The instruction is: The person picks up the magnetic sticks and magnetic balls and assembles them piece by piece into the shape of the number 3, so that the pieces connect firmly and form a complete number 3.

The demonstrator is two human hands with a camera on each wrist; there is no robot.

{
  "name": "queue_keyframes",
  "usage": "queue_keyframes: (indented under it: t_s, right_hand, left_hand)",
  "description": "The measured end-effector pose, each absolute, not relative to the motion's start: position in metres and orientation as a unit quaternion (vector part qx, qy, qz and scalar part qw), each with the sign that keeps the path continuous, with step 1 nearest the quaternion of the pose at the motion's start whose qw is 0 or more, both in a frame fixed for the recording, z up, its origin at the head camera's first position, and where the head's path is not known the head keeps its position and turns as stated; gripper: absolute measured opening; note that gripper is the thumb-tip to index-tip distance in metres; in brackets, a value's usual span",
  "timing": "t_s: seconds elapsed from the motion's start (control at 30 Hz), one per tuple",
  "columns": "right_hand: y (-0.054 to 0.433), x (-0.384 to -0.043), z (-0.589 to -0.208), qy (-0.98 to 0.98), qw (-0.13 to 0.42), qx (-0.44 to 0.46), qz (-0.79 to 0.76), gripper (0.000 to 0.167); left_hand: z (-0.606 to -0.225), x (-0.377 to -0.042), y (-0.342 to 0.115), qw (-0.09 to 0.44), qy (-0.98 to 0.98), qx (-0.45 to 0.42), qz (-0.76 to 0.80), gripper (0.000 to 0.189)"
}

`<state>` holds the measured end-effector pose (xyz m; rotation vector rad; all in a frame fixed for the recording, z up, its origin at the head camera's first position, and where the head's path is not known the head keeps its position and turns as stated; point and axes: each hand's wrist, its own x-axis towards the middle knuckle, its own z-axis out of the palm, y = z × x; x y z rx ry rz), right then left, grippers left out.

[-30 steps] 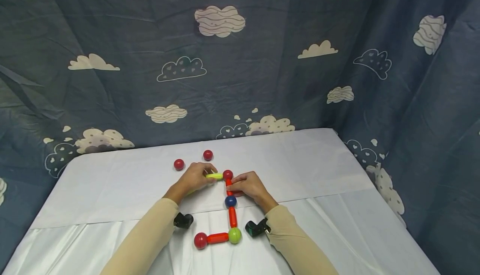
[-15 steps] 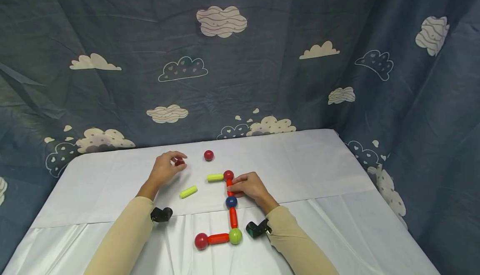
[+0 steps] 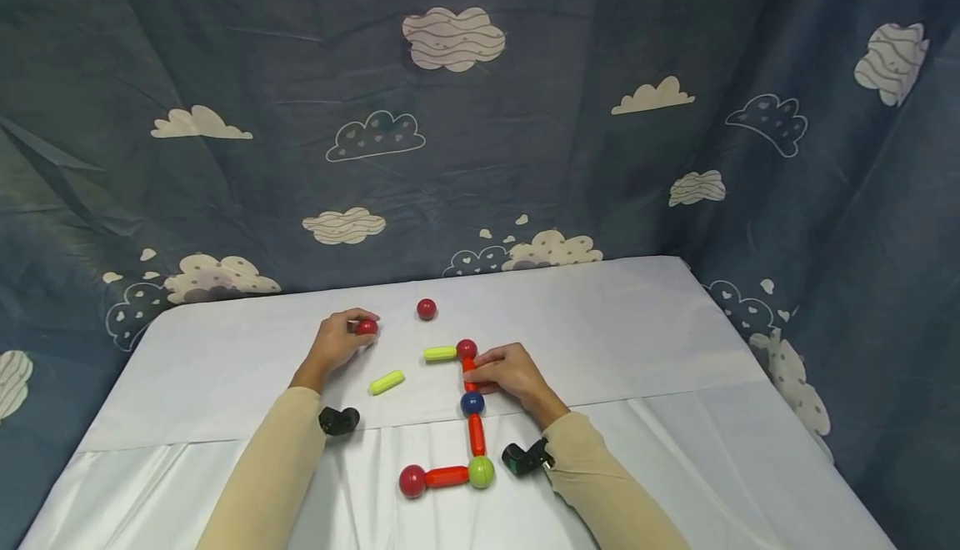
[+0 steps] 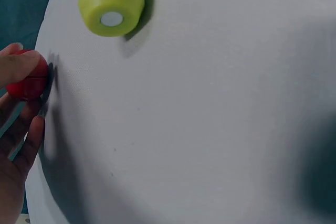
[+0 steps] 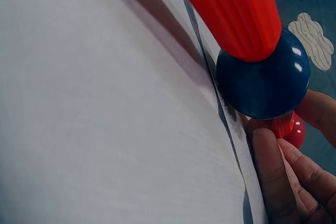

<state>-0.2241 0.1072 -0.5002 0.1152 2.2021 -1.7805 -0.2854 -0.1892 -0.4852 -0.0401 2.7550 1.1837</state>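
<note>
With thumb and fingers my left hand [image 3: 333, 346] pinches a red ball [image 4: 26, 86] at the table's far left. My right hand [image 3: 517, 373] grips the upper red rod [image 5: 282, 125], which joins a blue ball [image 3: 472, 402] to another red ball [image 3: 467, 349]. From that red ball a yellow-green rod [image 3: 440, 353] sticks out leftward. Below the blue ball runs a second red rod [image 3: 477, 435] to a green ball [image 3: 482, 472]. A third red rod [image 3: 447, 477] links the green ball to a red ball [image 3: 412, 481] nearest me.
A loose yellow-green rod [image 3: 387, 382] with a pale disc on its end lies between my left hand and the linked pieces. One more red ball [image 3: 427, 309] sits near the back edge of the white-covered table [image 3: 637, 317]. Behind hangs a dark cloud-patterned curtain [image 3: 525, 158].
My left hand has left the yellow-green rod at the upper red ball, moved left and taken hold of a loose red ball. My right hand keeps its grip on the red rod.
</note>
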Motion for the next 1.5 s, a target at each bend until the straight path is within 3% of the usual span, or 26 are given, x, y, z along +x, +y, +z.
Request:
queue_keyframes:
  t_s: [0.33, 0.83, 1.13, 1.33, 1.5]
  right_hand:
    - [0.104, -0.225, -0.500, 0.765, 0.160, 0.039, -0.622, 0.030]
    - [0.105, -0.224, -0.496, 0.776, 0.146, 0.050, -0.612, 0.030]
    - [0.107, -0.223, -0.497, 0.781, 0.147, 0.052, -0.605, 0.030]
    - [0.107, -0.226, -0.499, 0.781, 0.149, 0.057, -0.604, 0.030]
    - [0.107, -0.225, -0.499, 0.778, 0.149, 0.052, -0.608, 0.031]
  left_hand:
    - [-0.483, -0.280, -0.191, 0.078, 0.916, -0.037, 0.392, 0.049]
    - [-0.480, -0.261, -0.188, 0.085, 0.909, 0.061, 0.404, 0.040]
    - [-0.479, -0.251, -0.180, 0.115, 0.903, 0.056, 0.409, 0.037]
    - [-0.477, -0.251, -0.171, 0.102, 0.904, 0.055, 0.411, 0.046]
    - [-0.477, -0.249, -0.164, 0.102, 0.920, 0.046, 0.375, 0.042]
